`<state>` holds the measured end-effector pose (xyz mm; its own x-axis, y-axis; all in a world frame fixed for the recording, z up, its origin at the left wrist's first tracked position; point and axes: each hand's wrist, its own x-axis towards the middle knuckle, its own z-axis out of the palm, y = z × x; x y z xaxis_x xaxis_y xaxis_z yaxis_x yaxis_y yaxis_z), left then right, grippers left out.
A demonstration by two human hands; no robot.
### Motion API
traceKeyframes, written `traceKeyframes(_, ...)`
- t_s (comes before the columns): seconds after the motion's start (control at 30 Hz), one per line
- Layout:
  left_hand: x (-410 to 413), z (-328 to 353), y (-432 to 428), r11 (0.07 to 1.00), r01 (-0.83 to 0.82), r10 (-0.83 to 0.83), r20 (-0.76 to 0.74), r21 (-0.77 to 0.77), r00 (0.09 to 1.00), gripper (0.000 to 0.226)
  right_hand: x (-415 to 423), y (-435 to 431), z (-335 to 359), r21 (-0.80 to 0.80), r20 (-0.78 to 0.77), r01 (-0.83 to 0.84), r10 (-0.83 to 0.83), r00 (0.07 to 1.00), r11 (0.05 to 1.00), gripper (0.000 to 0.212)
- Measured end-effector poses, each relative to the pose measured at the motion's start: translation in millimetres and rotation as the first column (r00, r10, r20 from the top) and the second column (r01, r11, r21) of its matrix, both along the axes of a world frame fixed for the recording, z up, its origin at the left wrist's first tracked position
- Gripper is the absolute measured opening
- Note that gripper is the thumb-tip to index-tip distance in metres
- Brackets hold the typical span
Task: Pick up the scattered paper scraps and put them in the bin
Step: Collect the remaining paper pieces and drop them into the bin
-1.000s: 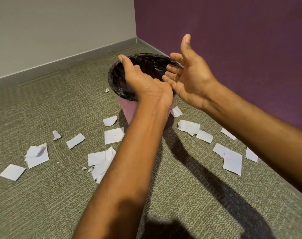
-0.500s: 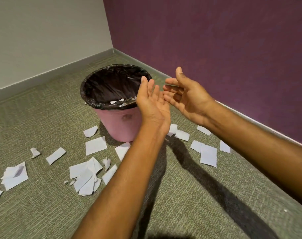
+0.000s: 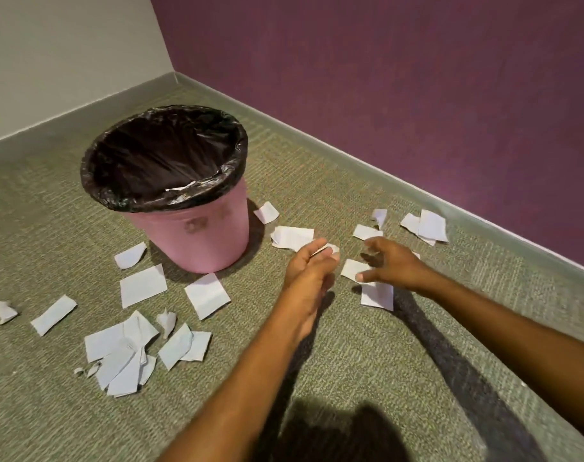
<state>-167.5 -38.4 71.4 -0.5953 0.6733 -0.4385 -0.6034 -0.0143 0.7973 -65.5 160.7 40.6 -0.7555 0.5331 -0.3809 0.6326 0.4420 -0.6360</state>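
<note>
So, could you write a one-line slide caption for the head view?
Left hand and right hand reach for paper scraps on the carpet beside the pink, black-lined bin.

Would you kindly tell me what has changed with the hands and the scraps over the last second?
Both hands came down from over the pink bin to the carpet on its right. The left hand now curls at a scrap and the right hand claws over another scrap, thumb on it; a firm grip is not clear. The bin and the scraps left of it stayed put.
</note>
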Motion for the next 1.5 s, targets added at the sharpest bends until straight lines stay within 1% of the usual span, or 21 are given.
traceKeyframes(0.1, 0, -20, 10, 0.998, 0.049, -0.05, -0.052, -0.032, 0.997, 0.047, 6, 8, -26, 0.194, 0.172, -0.216, 0.183, 0.968, 0.957, 0.102)
traceKeyframes(0.2, -3, -44, 27, 0.99, 0.104, -0.12, -0.176, -0.096, 0.977, 0.05, 14, 8, -41, 0.324, 0.312, -0.35, 0.25, 0.917, 0.879, 0.125)
traceKeyframes(0.23, -3, -52, 32, 0.984, 0.128, -0.154, -0.226, -0.125, 0.962, 0.052, 15, 7, -43, 0.348, 0.321, -0.36, 0.251, 0.913, 0.865, 0.125)
traceKeyframes(0.3, -3, -67, 43, 0.952, 0.204, -0.275, -0.346, -0.227, 0.897, 0.058, 18, 7, -46, 0.38, 0.306, -0.357, 0.248, 0.919, 0.853, 0.116)
traceKeyframes(0.37, -1, -80, 51, 0.901, 0.265, -0.404, -0.436, -0.344, 0.804, 0.065, 20, 9, -46, 0.379, 0.295, -0.349, 0.245, 0.924, 0.857, 0.112)
traceKeyframes(0.43, 3, -91, 58, 0.846, 0.279, -0.514, -0.554, -0.455, 0.655, 0.063, 22, 12, -47, 0.363, 0.273, -0.327, 0.236, 0.933, 0.873, 0.118)
traceKeyframes(0.5, 6, -98, 63, 0.791, 0.223, -0.607, -0.682, -0.57, 0.409, 0.062, 25, 14, -49, 0.362, 0.245, -0.302, 0.222, 0.944, 0.882, 0.119)
traceKeyframes(0.53, 7, -98, 65, 0.759, 0.196, -0.65, -0.701, -0.621, 0.294, 0.065, 26, 14, -50, 0.361, 0.23, -0.284, 0.211, 0.95, 0.888, 0.119)
traceKeyframes(0.57, 7, -100, 67, 0.736, 0.169, -0.676, -0.706, -0.655, 0.209, 0.068, 28, 15, -52, 0.36, 0.216, -0.265, 0.196, 0.957, 0.895, 0.119)
traceKeyframes(0.63, 5, -101, 72, 0.705, 0.128, -0.709, -0.699, -0.697, 0.095, 0.073, 31, 16, -53, 0.372, 0.185, -0.233, 0.174, 0.967, 0.898, 0.116)
traceKeyframes(0.73, 5, -102, 81, 0.674, 0.058, -0.738, -0.675, -0.737, -0.009, 0.074, 36, 16, -58, 0.396, 0.12, -0.179, 0.142, 0.982, 0.901, 0.108)
traceKeyframes(0.8, 4, -103, 86, 0.649, 0.028, -0.759, -0.649, -0.76, -0.052, 0.067, 40, 19, -63, 0.396, 0.061, -0.119, 0.104, 0.993, 0.911, 0.092)
traceKeyframes(0.87, 3, -105, 91, 0.648, 0.003, -0.76, -0.646, -0.762, -0.076, 0.059, 42, 27, -66, 0.411, -0.001, -0.081, 0.089, 0.996, 0.908, 0.068)
traceKeyframes(1.0, 2, -106, 95, 0.661, -0.014, -0.75, -0.659, -0.751, -0.062, 0.047, 48, 52, -67, 0.525, -0.005, -0.102, 0.123, 0.992, 0.845, 0.033)
traceKeyframes(1.13, 2, -106, 97, 0.652, -0.02, -0.753, -0.644, -0.758, -0.135, 0.044, 52, 78, -66, 0.587, 0.021, -0.053, 0.05, 0.999, 0.808, 0.025)
traceKeyframes(1.23, -1, -110, 96, 0.687, -0.01, -0.72, -0.679, -0.726, -0.147, 0.05, 51, 88, -59, 0.469, -0.001, 0.011, -0.012, 1.0, 0.883, 0.019)
traceKeyframes(1.27, -3, -112, 96, 0.706, -0.004, -0.702, -0.698, -0.709, -0.141, 0.046, 51, 89, -58, 0.426, -0.008, 0.028, -0.027, 1.0, 0.904, 0.027)
traceKeyframes(1.33, -6, -117, 94, 0.742, -0.001, -0.662, -0.734, -0.67, -0.152, 0.037, 50, 86, -56, 0.381, 0.057, -0.009, -0.014, 0.998, 0.924, 0.059)
traceKeyframes(1.4, -6, -123, 93, 0.763, -0.006, -0.633, -0.747, -0.646, -0.203, 0.049, 50, 82, -58, 0.385, 0.122, -0.046, -0.001, 0.993, 0.922, 0.081)
traceKeyframes(1.43, -6, -127, 92, 0.778, -0.007, -0.614, -0.758, -0.628, -0.219, 0.053, 50, 82, -58, 0.387, 0.138, -0.048, -0.006, 0.99, 0.921, 0.085)
traceKeyframes(1.5, -5, -130, 93, 0.802, -0.008, -0.587, -0.784, -0.598, -0.204, 0.053, 48, 85, -59, 0.408, 0.144, -0.037, -0.025, 0.989, 0.912, 0.084)
